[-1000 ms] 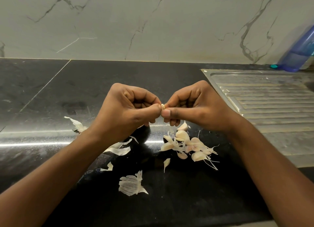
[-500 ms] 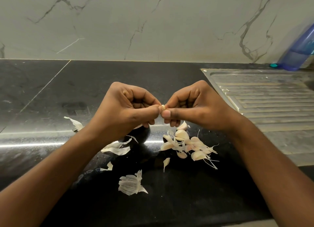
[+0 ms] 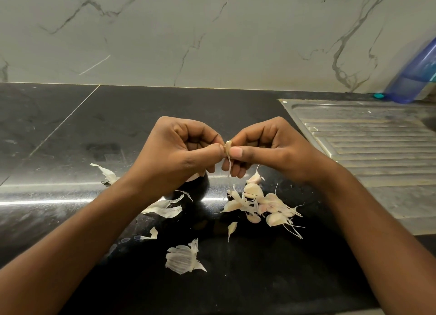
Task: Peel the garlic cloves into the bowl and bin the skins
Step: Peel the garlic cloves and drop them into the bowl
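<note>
My left hand (image 3: pixel 179 154) and my right hand (image 3: pixel 266 147) meet above the black counter and pinch one small garlic clove (image 3: pixel 227 147) between thumbs and forefingers. A thin strip of skin hangs down from the clove. Below my right hand lies a heap of unpeeled cloves (image 3: pixel 262 203) with stringy skins. Loose papery skins (image 3: pixel 184 258) lie scattered on the counter in front of me. A dark round object (image 3: pixel 200 187), mostly hidden under my left hand, sits on the counter; I cannot tell what it is.
A steel sink drainboard (image 3: pixel 368 144) takes up the right side of the black counter (image 3: pixel 70 130). A blue plastic container (image 3: pixel 415 78) leans at the far right against the marble wall. More skin pieces (image 3: pixel 107 173) lie to the left.
My thumbs have drawn slightly apart and more of the clove shows between them, with a strip of skin now hanging down. Both hands stay in the same place.
</note>
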A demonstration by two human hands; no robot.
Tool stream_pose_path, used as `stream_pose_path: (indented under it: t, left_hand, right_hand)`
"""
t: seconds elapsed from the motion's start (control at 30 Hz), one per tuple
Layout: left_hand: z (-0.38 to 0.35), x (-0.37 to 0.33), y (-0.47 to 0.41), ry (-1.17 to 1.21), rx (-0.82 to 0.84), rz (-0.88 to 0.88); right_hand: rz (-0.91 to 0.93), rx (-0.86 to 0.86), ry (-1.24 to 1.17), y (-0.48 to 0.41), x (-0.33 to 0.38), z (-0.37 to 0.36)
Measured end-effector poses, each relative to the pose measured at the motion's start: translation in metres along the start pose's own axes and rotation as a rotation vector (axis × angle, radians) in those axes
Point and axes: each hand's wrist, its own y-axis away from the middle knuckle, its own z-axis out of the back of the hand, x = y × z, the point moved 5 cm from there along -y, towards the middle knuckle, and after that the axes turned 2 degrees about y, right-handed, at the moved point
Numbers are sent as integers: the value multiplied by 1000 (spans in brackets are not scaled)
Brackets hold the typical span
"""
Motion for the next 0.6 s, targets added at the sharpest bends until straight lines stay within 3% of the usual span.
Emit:
stream_pose_path:
  t: [0.6]
  left_hand:
    - [3,-5,3,-8,14,37]
  right_hand:
    - [63,-42,205,2,6,-1]
